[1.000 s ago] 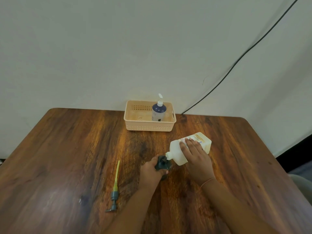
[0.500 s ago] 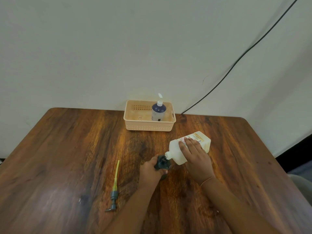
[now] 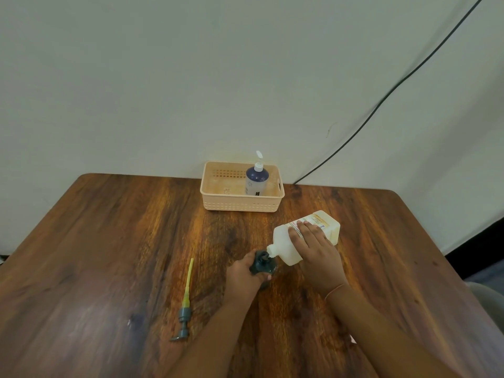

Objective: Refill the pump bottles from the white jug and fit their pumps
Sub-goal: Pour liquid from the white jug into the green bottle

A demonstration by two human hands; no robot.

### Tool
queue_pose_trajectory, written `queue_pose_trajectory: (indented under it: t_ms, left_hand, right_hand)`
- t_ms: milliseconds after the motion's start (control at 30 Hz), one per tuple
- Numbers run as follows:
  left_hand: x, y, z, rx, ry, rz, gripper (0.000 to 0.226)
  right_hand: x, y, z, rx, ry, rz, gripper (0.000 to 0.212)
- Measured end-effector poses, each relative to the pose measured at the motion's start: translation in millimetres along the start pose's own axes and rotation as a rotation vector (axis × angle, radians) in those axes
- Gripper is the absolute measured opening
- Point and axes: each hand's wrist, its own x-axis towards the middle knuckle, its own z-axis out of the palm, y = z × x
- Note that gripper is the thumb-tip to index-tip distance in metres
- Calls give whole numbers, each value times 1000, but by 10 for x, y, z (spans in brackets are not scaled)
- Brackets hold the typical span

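Observation:
My right hand (image 3: 316, 252) grips the white jug (image 3: 283, 245), tipped down to the left so its spout sits right at the mouth of a dark teal bottle (image 3: 262, 264). My left hand (image 3: 242, 276) is wrapped around that bottle and holds it upright on the table; most of its body is hidden by my fingers. A loose pump (image 3: 185, 306) with a grey head and a yellow tube lies flat on the table, to the left of my left hand.
A peach plastic basket (image 3: 241, 205) stands at the table's far edge against the wall, with a dark blue pump bottle (image 3: 256, 181) upright inside it. A black cable (image 3: 381, 100) runs down the wall at the right. The wooden table (image 3: 95, 241) spreads wide to the left.
Barely any: both hands keep their grip, and the jug stays tipped at the bottle's mouth.

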Motion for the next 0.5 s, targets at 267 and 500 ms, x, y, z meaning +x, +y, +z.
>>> queue_pose_trajectory:
  t_ms: [267,500]
  left_hand:
    - [-1,-8,8,-7,3,1,68]
    - [0,-13,35,17,24,-1,69]
  right_hand:
    - [-6,18,43,-12,16,2,75]
    - [-100,-32,130,94,-48,163,74]
